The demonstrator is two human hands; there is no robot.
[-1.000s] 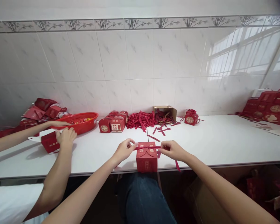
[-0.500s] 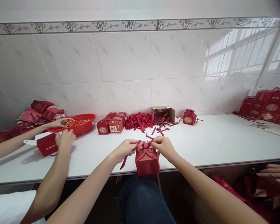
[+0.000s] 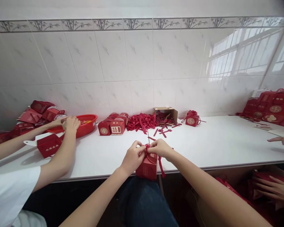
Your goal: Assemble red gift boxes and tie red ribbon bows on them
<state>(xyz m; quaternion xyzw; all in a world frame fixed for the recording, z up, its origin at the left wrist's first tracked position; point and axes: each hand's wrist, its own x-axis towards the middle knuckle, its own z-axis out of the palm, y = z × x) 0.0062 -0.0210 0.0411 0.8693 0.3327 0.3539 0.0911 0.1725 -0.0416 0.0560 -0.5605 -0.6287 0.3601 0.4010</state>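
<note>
At near table (image 3: 203, 145) edge, red box (image 3: 146, 171), flaps folded shut; ribbon (image 3: 161, 167) end hanging loose at right. Over box top, our left hand (image 3: 133, 157) and right hand (image 3: 162, 148) pinch ribbon, fingertips nearly meeting; tie, we judge, unfinished. Beyond, ribbon pile (image 3: 141, 122), closed boxes (image 3: 117, 126); near wall (image 3: 189, 101), bow-topped box (image 3: 192, 120), seemingly complete.

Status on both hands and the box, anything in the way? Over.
Left hand, right hand pinching ribbon atop red box. Box at table's front edge. Nothing seen blocking.
</note>
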